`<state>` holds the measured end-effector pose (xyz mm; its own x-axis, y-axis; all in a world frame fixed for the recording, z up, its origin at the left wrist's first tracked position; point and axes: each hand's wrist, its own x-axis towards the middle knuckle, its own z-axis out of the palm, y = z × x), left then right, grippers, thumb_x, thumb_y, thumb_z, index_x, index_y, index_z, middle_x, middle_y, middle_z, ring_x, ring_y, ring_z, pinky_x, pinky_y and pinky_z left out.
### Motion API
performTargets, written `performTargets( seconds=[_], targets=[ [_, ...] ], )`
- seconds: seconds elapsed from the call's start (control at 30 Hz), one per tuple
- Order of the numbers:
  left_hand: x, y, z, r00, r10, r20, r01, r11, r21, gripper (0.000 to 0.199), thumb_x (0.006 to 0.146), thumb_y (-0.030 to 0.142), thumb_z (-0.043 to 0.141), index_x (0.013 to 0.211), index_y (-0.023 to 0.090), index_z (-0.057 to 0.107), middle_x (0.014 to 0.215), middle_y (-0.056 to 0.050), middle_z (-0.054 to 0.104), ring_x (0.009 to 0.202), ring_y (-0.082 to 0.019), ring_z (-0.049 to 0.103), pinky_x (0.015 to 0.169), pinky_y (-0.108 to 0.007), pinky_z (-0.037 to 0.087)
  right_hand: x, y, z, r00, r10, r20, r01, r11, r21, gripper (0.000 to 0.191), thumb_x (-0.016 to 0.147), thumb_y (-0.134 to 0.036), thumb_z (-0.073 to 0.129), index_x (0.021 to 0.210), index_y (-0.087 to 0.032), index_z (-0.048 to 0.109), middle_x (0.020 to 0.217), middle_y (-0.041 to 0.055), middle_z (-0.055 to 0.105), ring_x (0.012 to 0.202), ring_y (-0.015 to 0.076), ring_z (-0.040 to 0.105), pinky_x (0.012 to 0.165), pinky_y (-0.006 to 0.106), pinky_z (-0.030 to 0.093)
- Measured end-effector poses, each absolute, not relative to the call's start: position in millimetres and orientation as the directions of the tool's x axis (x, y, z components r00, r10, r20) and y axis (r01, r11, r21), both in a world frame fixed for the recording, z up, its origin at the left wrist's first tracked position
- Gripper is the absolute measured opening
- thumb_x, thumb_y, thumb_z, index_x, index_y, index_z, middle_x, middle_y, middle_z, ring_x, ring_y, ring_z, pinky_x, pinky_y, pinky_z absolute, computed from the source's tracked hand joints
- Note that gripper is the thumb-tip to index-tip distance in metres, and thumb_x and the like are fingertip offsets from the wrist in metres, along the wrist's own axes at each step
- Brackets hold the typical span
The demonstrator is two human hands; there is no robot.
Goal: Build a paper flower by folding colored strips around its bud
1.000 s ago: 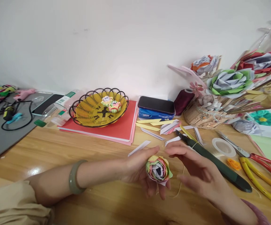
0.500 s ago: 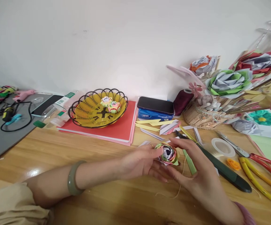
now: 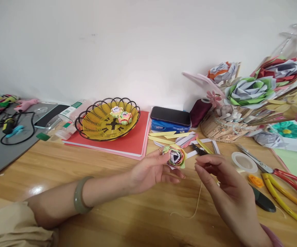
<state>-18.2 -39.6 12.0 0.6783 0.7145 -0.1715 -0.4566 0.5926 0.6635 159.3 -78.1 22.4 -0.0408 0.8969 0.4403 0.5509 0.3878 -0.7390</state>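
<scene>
A small paper rose [image 3: 175, 156] with green, yellow, pink and white petals is pinched between the thumb and fingers of my left hand [image 3: 150, 171], above the middle of the wooden table. To its right, apart from the rose, my right hand [image 3: 226, 192] has thumb and index finger brought together at the tips; whatever is between them is too small to make out. A thin pale thread [image 3: 196, 204] hangs or lies below my right hand's fingers.
A yellow basket [image 3: 97, 120] holding small paper flowers stands on red paper [image 3: 135, 144]. Paper strips [image 3: 163, 140] lie beyond my hands. On the right are scissors [image 3: 262, 167], a tape roll [image 3: 244, 162], a green-handled tool [image 3: 263, 200] and a large flower arrangement [image 3: 251, 90].
My right hand has let go of the rose and moved right, its fingertips closing together. My left hand has shifted slightly left and up with the rose.
</scene>
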Motion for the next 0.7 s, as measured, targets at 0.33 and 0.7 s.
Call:
performTargets(
  seconds=[0.33,0.7],
  targets=[
    [-20.5,-41.4,13.6,0.725,0.673,-0.147,-0.388,0.576,0.719,0.049,0.069,0.013,0.062,0.115,0.026,0.052,0.094,-0.003,0.056,0.078,-0.012,0.054,0.067,-0.027,0.049,159.1,-78.5,24.5,-0.176,0.812,0.556,0.607,0.534,-0.588,0.016,0.081,-0.015,0.055,0.093,-0.025,0.058,0.084,0.0030,0.058,0.069,0.0159,0.055,0.058,0.028,0.046],
    [-16.0,-44.9,13.8,0.611,0.789,-0.061,-0.363,0.349,0.864,0.041,0.074,0.028,0.062,0.114,0.029,0.052,0.128,-0.005,0.043,0.084,-0.013,0.057,0.067,-0.024,0.047,155.4,-80.4,30.0,-0.103,0.898,0.428,0.566,0.406,-0.717,0.002,0.080,-0.024,0.058,0.078,-0.023,0.059,0.071,0.0006,0.057,0.055,0.0131,0.051,0.046,0.025,0.042]
  ],
)
